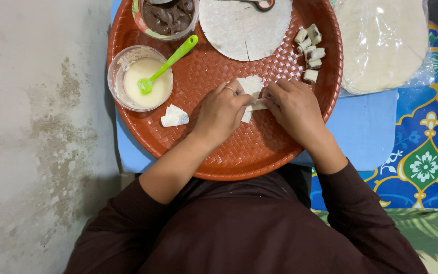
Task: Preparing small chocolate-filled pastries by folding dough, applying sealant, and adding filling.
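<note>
Both hands work on a small white pastry piece [252, 91] in the middle of the round orange woven tray [214, 152]. The left hand [222, 109] pinches its left edge; the right hand [292, 106] pinches its right end. The piece lies between them, long axis running up-down, equally near both.

- Clear plastic bag [384, 43]: far right, just beside the tray's right rim; flattened, glossy, crinkled, holding a stack of pale round flatbreads; lies partly on the blue surface, partly on the patterned cloth.
- Labels, signs, screens: none visible.
</note>
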